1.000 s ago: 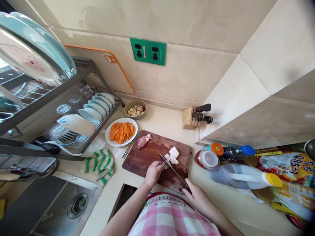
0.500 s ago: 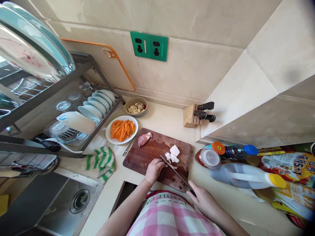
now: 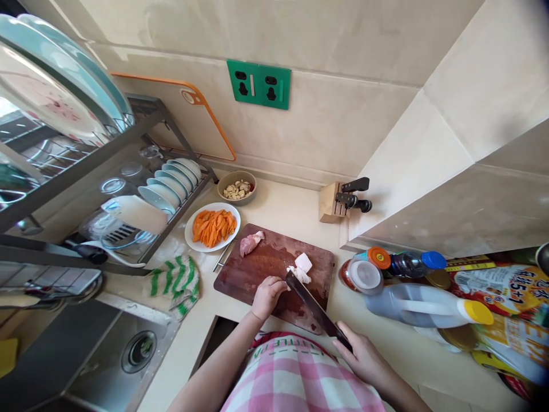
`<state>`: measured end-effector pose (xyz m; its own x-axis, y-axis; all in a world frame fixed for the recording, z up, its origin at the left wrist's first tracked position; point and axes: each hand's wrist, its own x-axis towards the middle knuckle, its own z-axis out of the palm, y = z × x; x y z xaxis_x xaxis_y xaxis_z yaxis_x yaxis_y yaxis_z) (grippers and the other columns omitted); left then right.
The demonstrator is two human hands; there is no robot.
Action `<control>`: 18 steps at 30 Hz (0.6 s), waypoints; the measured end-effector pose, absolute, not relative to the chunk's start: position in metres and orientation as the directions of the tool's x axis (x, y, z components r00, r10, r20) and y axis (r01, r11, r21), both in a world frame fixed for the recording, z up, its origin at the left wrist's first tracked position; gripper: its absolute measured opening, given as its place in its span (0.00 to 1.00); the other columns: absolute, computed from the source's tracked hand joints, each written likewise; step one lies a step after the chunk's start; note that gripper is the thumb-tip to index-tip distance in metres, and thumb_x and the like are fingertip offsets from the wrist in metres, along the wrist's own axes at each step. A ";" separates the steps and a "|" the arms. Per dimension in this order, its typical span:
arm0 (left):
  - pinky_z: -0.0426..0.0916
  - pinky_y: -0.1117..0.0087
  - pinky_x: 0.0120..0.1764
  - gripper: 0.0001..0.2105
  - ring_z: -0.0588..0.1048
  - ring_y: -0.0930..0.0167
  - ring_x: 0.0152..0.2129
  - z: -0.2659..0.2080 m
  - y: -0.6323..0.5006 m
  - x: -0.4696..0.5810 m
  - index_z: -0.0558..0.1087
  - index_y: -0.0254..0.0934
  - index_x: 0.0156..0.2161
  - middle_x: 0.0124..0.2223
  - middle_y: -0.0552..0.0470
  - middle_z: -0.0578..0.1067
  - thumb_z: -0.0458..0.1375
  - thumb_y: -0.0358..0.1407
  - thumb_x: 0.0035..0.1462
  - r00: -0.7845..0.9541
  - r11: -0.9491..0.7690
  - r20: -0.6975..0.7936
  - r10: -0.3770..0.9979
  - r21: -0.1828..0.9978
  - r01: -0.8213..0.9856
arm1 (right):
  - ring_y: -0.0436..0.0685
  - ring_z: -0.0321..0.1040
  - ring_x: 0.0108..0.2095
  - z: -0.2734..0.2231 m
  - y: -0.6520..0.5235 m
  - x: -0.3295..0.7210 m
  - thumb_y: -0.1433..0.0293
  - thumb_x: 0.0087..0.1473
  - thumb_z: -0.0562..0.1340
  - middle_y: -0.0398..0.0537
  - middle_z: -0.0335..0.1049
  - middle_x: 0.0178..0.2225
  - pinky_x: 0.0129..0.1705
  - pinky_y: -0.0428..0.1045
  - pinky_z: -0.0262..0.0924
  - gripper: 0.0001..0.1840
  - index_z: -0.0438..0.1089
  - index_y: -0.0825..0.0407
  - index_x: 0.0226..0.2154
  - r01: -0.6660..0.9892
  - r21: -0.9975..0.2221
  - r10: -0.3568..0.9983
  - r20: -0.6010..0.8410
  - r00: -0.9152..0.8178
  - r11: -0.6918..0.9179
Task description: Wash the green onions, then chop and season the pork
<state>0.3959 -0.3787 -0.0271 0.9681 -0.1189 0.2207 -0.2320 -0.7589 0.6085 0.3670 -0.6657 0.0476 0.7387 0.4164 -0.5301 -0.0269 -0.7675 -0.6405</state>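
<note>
In my right hand (image 3: 358,350) is the handle of a kitchen knife (image 3: 313,303). Its dark blade slants up and left across the cutting board (image 3: 253,277), its broad side turned into view. Close to the knife's tip, my left hand (image 3: 268,297) rests on the board with its fingers drawn together; a pale scrap shows at the fingertips, too small to make out. Just beyond the blade lie white chunks of fat (image 3: 300,274) and a larger white block (image 3: 303,262). A pink piece of raw meat (image 3: 251,244) sits at the board's far left.
Behind the board are a plate (image 3: 189,233) of sliced carrots (image 3: 214,228) and a bowl (image 3: 238,200) with garlic. A knife block (image 3: 329,203) stands near the wall. Bottles and a jug (image 3: 412,304) crowd the right. On the left are a dish rack (image 3: 171,120), striped cloth (image 3: 175,283) and sink (image 3: 107,366).
The knife has rolled so its blade shows wider, and its tip has shifted slightly right, now partly covering the white chunks. My right hand moved a little right; my left hand barely moved.
</note>
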 end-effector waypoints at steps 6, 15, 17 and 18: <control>0.65 0.73 0.37 0.11 0.69 0.73 0.32 -0.025 -0.379 0.396 0.75 0.40 0.32 0.34 0.52 0.74 0.50 0.35 0.59 0.965 -0.752 0.234 -0.118 0.613 -0.241 | 0.62 0.66 0.48 0.050 -0.668 0.364 0.57 0.55 0.49 0.55 0.70 0.47 0.46 0.52 0.60 0.24 0.64 0.52 0.49 -0.007 -0.658 0.452 -0.526 0.720 -0.753; 0.67 0.73 0.37 0.10 0.70 0.73 0.32 -0.028 -0.378 0.396 0.75 0.40 0.32 0.34 0.52 0.74 0.51 0.35 0.59 0.962 -0.740 0.251 -0.104 0.627 -0.244 | 0.60 0.67 0.44 0.058 -0.635 0.380 0.59 0.55 0.50 0.54 0.71 0.43 0.43 0.51 0.60 0.21 0.63 0.52 0.46 -0.043 -0.719 0.480 -0.507 0.716 -0.694; 0.67 0.73 0.37 0.10 0.71 0.73 0.32 -0.027 -0.378 0.397 0.75 0.40 0.32 0.34 0.52 0.75 0.51 0.35 0.59 0.960 -0.731 0.257 -0.110 0.634 -0.253 | 0.58 0.69 0.39 0.053 -0.616 0.386 0.61 0.55 0.50 0.52 0.72 0.39 0.41 0.50 0.61 0.18 0.63 0.52 0.44 -0.043 -0.747 0.486 -0.474 0.735 -0.663; 0.67 0.73 0.37 0.10 0.71 0.73 0.32 -0.027 -0.377 0.397 0.75 0.40 0.32 0.34 0.52 0.75 0.51 0.35 0.59 0.960 -0.729 0.257 -0.114 0.635 -0.257 | 0.58 0.69 0.39 0.050 -0.607 0.388 0.62 0.55 0.50 0.51 0.72 0.39 0.40 0.50 0.61 0.17 0.63 0.52 0.43 -0.043 -0.756 0.482 -0.459 0.746 -0.653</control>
<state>0.3970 -0.3773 -0.0265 0.9595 -0.1144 0.2573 -0.2571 -0.7285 0.6350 0.3880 -0.6067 0.0501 0.7461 0.4824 -0.4589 -0.0426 -0.6532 -0.7560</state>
